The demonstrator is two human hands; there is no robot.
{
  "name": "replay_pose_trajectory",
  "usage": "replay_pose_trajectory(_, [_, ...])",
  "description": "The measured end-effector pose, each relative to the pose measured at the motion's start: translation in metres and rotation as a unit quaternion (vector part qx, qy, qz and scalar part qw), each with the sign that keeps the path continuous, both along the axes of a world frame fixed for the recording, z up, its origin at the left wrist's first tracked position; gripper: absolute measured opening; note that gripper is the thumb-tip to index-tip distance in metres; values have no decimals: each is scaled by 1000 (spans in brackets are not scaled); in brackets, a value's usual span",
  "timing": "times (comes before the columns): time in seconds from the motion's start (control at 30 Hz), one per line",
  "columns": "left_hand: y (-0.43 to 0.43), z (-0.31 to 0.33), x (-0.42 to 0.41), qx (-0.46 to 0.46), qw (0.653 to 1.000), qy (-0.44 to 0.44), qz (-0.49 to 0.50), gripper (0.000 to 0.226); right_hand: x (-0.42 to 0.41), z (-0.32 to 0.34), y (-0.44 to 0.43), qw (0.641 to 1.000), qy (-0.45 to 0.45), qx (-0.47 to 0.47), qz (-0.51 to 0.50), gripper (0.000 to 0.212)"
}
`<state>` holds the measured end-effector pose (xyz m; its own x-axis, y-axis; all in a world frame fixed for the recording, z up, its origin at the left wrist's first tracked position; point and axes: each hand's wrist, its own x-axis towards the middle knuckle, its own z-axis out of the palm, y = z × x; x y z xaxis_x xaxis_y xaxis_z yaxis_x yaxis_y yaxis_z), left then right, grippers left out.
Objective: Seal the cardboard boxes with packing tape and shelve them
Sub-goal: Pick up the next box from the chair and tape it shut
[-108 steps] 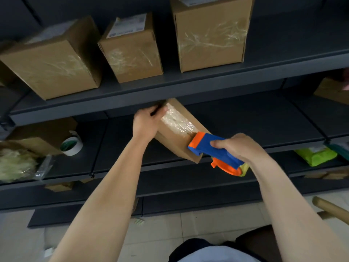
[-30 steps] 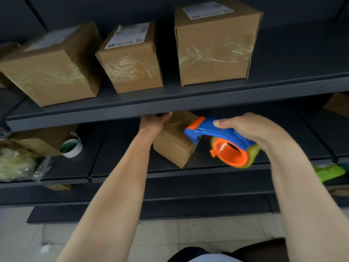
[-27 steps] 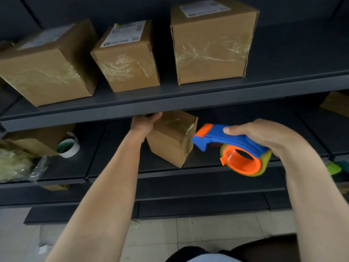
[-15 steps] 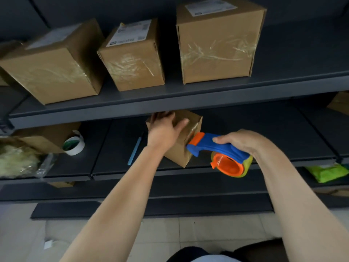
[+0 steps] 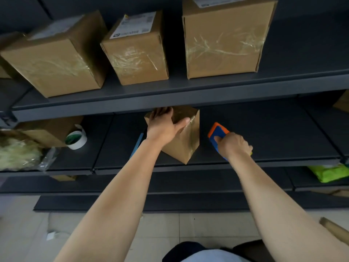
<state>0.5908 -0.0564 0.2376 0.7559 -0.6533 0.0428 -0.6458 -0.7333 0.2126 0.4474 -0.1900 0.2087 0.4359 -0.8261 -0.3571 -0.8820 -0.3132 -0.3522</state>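
On the dark grey metal middle shelf (image 5: 264,129): small brown cardboard box (image 5: 187,146), upright, one vertical corner turned toward the front edge. Clasped from above by the left grip (image 5: 162,127), fingers over the top and thumb on the near face, so probably the readier one for lifting it out. Just to its right and apart, blue-and-orange plastic tape dispenser (image 5: 217,132), enclosed by the right grip (image 5: 233,145), low at the shelf.
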Motion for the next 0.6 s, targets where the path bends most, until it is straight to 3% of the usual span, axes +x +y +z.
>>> replay_pose_trajectory(0.13, [1,3,-3,7,1000,0,-1,81,6,-35,-11,1000,8,19,-13,27])
replay_pose_trajectory(0.3, [-2,0,-10,-23,1000,-5,-4,67,8,-47,-16,998,54,-33,26,49])
replay_pose_trajectory(0.33, [-2,-1,-11,-30,1000,-6,-3,64,11,-44,-14,998,24,-51,23,49])
replay_pose_trajectory(0.4, [1,-3,-11,-55,998,-4,0,55,19,-30,0,988,-154,-18,-2,54])
replay_pose_trajectory(0.47, [3,-4,-10,-90,996,-1,7,45,32,-10,24,918,-362,161,-36,74])
replay_pose_trajectory(0.53, [6,-6,-12,-120,993,3,6,41,45,2,43,863,-414,286,-40,92])
replay_pose_trajectory(0.6, [12,-8,-14,-132,991,-19,-1,39,53,4,51,844,-426,326,-28,77])
